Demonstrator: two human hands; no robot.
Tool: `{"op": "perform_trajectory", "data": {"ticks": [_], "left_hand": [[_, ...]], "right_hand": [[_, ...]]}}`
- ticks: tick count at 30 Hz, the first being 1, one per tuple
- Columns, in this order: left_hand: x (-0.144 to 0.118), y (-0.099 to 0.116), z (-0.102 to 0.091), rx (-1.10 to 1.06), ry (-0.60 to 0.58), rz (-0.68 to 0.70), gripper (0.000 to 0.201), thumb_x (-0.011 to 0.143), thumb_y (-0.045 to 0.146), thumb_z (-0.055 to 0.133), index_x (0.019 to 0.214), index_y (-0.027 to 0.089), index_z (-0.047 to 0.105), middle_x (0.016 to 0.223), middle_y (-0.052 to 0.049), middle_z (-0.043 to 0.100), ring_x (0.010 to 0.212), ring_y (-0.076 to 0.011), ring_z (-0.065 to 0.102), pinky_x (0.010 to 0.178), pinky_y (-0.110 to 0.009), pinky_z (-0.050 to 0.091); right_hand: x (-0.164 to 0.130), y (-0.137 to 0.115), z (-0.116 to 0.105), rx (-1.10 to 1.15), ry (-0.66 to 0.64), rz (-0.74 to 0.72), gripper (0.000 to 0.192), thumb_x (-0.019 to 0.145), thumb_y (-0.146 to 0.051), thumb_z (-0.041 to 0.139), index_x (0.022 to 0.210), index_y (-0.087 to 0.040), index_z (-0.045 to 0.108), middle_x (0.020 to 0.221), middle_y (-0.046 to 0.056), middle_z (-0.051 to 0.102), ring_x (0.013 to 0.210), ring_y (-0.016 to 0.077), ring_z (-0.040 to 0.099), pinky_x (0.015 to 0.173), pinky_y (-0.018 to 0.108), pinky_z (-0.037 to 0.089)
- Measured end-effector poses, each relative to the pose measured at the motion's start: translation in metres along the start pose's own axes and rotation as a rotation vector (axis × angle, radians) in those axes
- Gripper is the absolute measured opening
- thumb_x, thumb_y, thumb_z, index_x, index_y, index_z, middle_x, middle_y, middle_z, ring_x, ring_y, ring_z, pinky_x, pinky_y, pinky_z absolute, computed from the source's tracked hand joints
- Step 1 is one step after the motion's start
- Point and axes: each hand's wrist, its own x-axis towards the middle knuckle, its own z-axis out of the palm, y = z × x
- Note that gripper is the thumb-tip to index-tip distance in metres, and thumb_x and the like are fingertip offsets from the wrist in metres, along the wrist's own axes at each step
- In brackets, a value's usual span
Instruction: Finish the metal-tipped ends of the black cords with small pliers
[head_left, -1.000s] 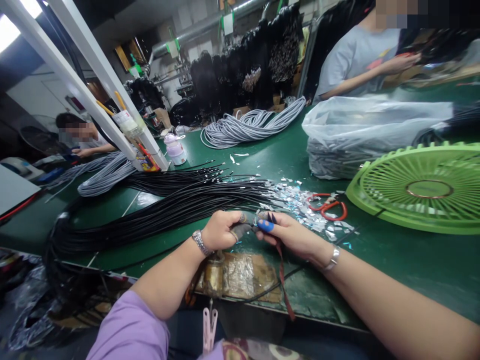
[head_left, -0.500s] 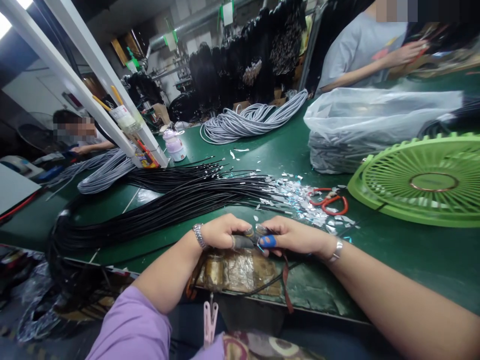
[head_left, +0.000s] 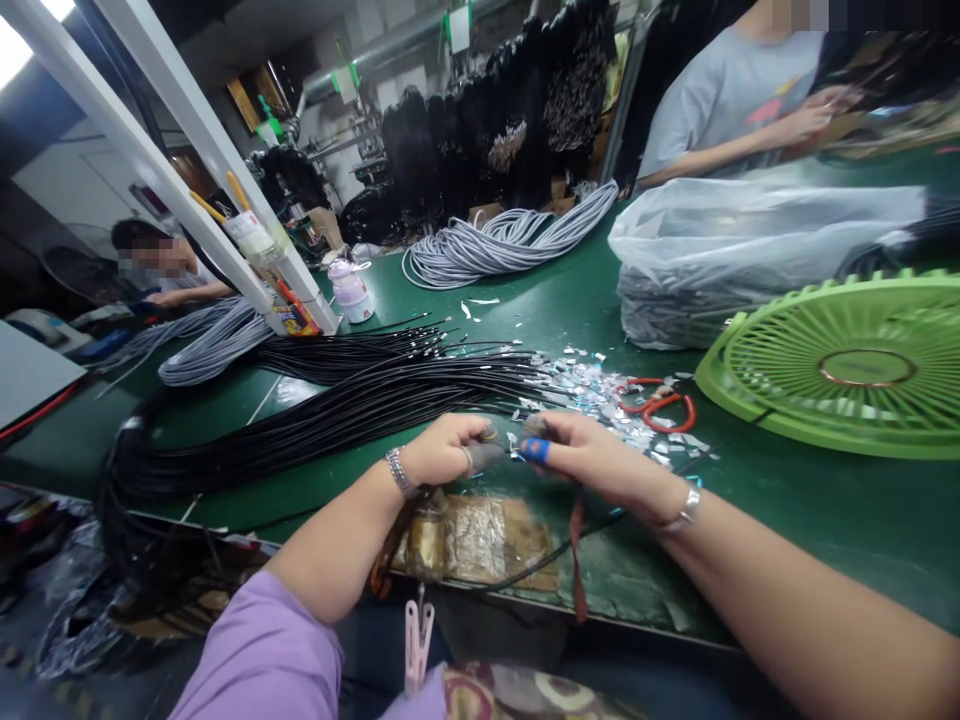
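Observation:
My left hand (head_left: 450,452) is closed in a pinch, with grey tape on its fingers; it grips the end part of a black cable, mostly hidden by the fingers. My right hand (head_left: 589,455), blue tape round one finger, pinches close beside it at the cable's tip. A small whitish scrap (head_left: 513,440) with a bit of blue shows between the fingertips. Just beyond lies a thick bundle of black cables (head_left: 352,415), its tips pointing right. Silvery-white scraps (head_left: 585,385) are heaped by those tips, and red-handled scissors (head_left: 671,411) rest on the heap's right side.
A green fan (head_left: 862,365) stands at right, before a clear plastic bag (head_left: 675,300) of grey cable. Grey cable coils (head_left: 502,245) and a lilac bottle (head_left: 350,292) are farther back. A taped board (head_left: 487,540) lies at the table's front edge. Two other people sit across the table.
Both hands have lifted slightly away from the taped board, and a small gap has opened between their fingertips where the whitish scrap shows.

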Motion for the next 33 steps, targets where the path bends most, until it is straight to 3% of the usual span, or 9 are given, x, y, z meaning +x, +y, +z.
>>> {"op": "perform_trajectory", "data": {"ticks": [2, 5, 10, 14, 18, 22, 26, 33], "left_hand": [[0.001, -0.001, -0.003, -0.159, 0.010, -0.053, 0.028, 0.074, 0.042, 0.060, 0.069, 0.015, 0.053, 0.048, 0.006, 0.044, 0.042, -0.0062, 0.039, 0.045, -0.019, 0.030], [0.003, -0.003, -0.004, -0.242, 0.111, -0.111, 0.035, 0.071, 0.048, 0.063, 0.068, 0.015, 0.051, 0.044, 0.007, 0.045, 0.038, -0.0045, 0.037, 0.042, -0.018, 0.029], [0.003, -0.002, 0.002, -0.255, 0.201, -0.197, 0.038, 0.071, 0.051, 0.064, 0.070, 0.016, 0.050, 0.046, 0.006, 0.051, 0.033, -0.0042, 0.039, 0.036, -0.016, 0.028], [0.003, 0.000, 0.005, -0.274, 0.210, -0.198, 0.039, 0.070, 0.051, 0.066, 0.069, 0.016, 0.049, 0.047, 0.006, 0.052, 0.034, -0.0048, 0.043, 0.035, -0.016, 0.032], [0.004, 0.000, 0.007, -0.255, 0.198, -0.185, 0.034, 0.074, 0.046, 0.064, 0.069, 0.016, 0.050, 0.046, 0.006, 0.051, 0.032, -0.0037, 0.039, 0.034, -0.015, 0.028], [0.004, -0.002, 0.010, -0.188, 0.212, -0.093, 0.024, 0.077, 0.036, 0.060, 0.069, 0.015, 0.053, 0.048, 0.006, 0.050, 0.037, -0.0049, 0.040, 0.039, -0.017, 0.030], [0.003, -0.004, 0.011, -0.071, 0.208, -0.003, 0.018, 0.076, 0.029, 0.062, 0.069, 0.014, 0.056, 0.053, 0.004, 0.053, 0.047, -0.0070, 0.047, 0.045, -0.017, 0.034], [0.003, -0.004, 0.011, -0.207, 0.162, -0.088, 0.029, 0.078, 0.044, 0.060, 0.073, 0.015, 0.054, 0.048, 0.005, 0.051, 0.041, -0.0058, 0.043, 0.044, -0.018, 0.035]], "right_hand": [[-0.001, -0.002, -0.013, 0.276, -0.003, -0.019, 0.041, 0.065, -0.060, 0.060, 0.058, -0.023, 0.044, 0.045, -0.006, 0.038, 0.040, 0.0082, 0.028, 0.042, 0.025, 0.020], [0.002, 0.000, -0.024, 0.406, 0.134, -0.061, 0.047, 0.060, -0.062, 0.067, 0.052, -0.023, 0.041, 0.040, -0.007, 0.035, 0.037, 0.0066, 0.024, 0.040, 0.025, 0.015], [0.013, 0.013, -0.006, 0.334, 0.237, 0.128, 0.051, 0.057, -0.067, 0.069, 0.061, -0.020, 0.049, 0.046, -0.005, 0.047, 0.039, 0.0058, 0.030, 0.039, 0.023, 0.019], [0.013, 0.015, 0.007, 0.354, 0.142, 0.094, 0.053, 0.056, -0.064, 0.073, 0.074, -0.018, 0.054, 0.060, -0.003, 0.055, 0.044, 0.0052, 0.031, 0.041, 0.022, 0.022], [0.009, 0.014, 0.011, 0.342, 0.094, 0.073, 0.051, 0.058, -0.062, 0.074, 0.074, -0.018, 0.054, 0.058, -0.004, 0.052, 0.045, 0.0056, 0.033, 0.042, 0.023, 0.022], [0.008, 0.012, 0.017, 0.321, 0.100, 0.092, 0.049, 0.057, -0.061, 0.075, 0.070, -0.018, 0.053, 0.055, -0.005, 0.049, 0.046, 0.0061, 0.032, 0.043, 0.022, 0.022], [0.010, 0.014, 0.020, 0.168, 0.146, 0.069, 0.048, 0.055, -0.059, 0.076, 0.063, -0.019, 0.052, 0.055, -0.006, 0.047, 0.051, 0.0088, 0.038, 0.048, 0.024, 0.033], [0.012, 0.022, 0.016, 0.045, 0.155, -0.025, 0.040, 0.063, -0.056, 0.073, 0.072, -0.020, 0.058, 0.062, -0.001, 0.057, 0.059, 0.0146, 0.051, 0.058, 0.029, 0.044]]}}
